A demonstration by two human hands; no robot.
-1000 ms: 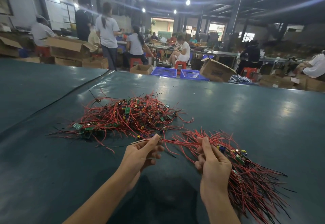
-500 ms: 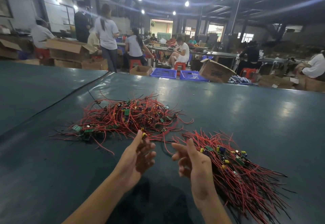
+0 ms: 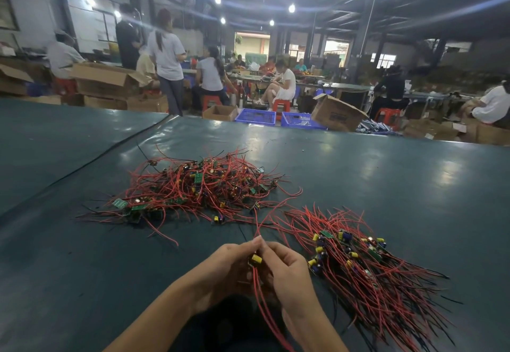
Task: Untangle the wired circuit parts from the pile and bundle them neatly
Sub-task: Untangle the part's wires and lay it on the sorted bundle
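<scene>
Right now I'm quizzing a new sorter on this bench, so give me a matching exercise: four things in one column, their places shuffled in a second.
Things:
1. tangled pile of red-wired circuit parts
2. straightened bundle of red-wired circuit parts
3. single circuit part with a yellow capacitor
4. blue plastic crates

Places:
A. beyond the far edge of the dark green table
B. pinched between the left hand and right hand
C. on the table, right of the hands
D. on the table, farther away, left of centre

Pairs: 1-D, 2-C, 3-B, 4-A
</scene>
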